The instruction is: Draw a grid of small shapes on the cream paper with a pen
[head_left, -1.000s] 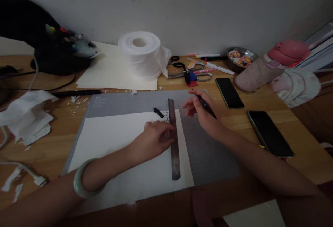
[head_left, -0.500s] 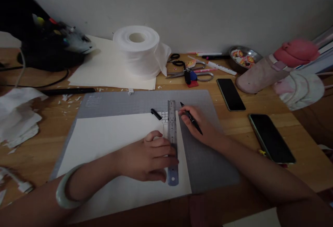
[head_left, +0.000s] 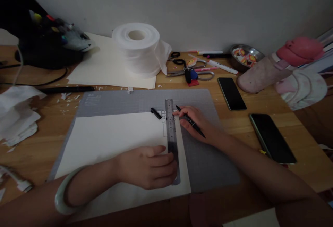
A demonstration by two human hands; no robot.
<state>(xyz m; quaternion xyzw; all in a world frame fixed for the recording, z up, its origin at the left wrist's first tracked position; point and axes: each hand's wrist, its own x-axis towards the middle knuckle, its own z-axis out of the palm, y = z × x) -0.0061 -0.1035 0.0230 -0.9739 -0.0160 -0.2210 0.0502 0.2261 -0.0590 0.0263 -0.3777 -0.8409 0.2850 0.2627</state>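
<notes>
A metal ruler (head_left: 170,126) lies lengthwise near the right edge of a white sheet of paper (head_left: 109,129). My left hand (head_left: 153,166) has its fingers curled over the ruler's lower part, hiding some of it. In my right hand (head_left: 196,121) is a black pen (head_left: 192,123), its tip pointing up and left, off the paper. A finger of that hand reaches the ruler's right edge. Small drawn boxes (head_left: 163,116) show just left of the ruler, partly covered by it. Beside them rests a black pen cap (head_left: 155,113). The paper sits on a grey cutting mat (head_left: 203,161).
Behind the mat stand a toilet paper roll (head_left: 136,55) and scissors (head_left: 205,76) among markers. Two phones (head_left: 231,93), a pink bottle (head_left: 270,69) and a metal bowl (head_left: 240,65) are at the right. Crumpled tissue (head_left: 18,116) and a white cable (head_left: 22,184) lie left.
The ruler's upper end has shifted slightly left, over part of the drawn boxes. My left hand has moved down along it and closed more. A right finger has come to the ruler's edge.
</notes>
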